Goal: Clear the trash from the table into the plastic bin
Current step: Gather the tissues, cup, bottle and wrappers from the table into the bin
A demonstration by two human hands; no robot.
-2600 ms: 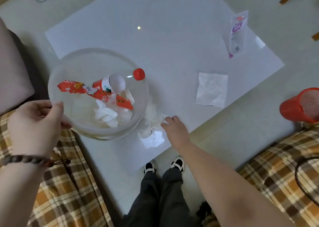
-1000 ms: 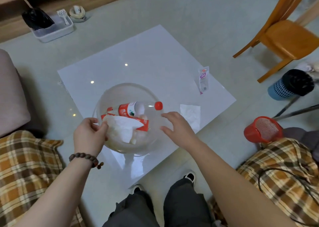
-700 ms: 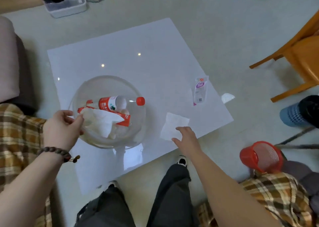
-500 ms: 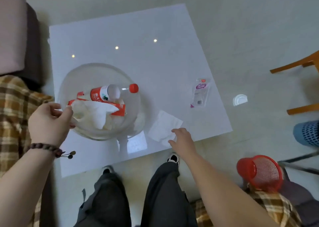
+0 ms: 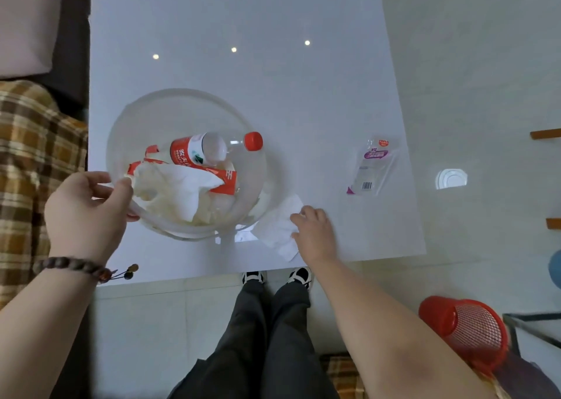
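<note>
Your left hand [image 5: 86, 213] pinches the clear round plastic bin's [image 5: 127, 125] rim, bottle [image 5: 200, 152] and tissues inside; your right hand's [image 5: 314, 231] fingers press loosely on the white napkin [image 5: 277, 231] at the worktop's [image 5: 273, 79] near edge, the clear purple-labelled wrapper [image 5: 372, 167] remaining by the right edge.

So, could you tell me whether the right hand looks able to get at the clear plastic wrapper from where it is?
Probably yes. The right hand rests on the white tissue, and only bare table lies between it and the clear plastic wrapper.
</note>
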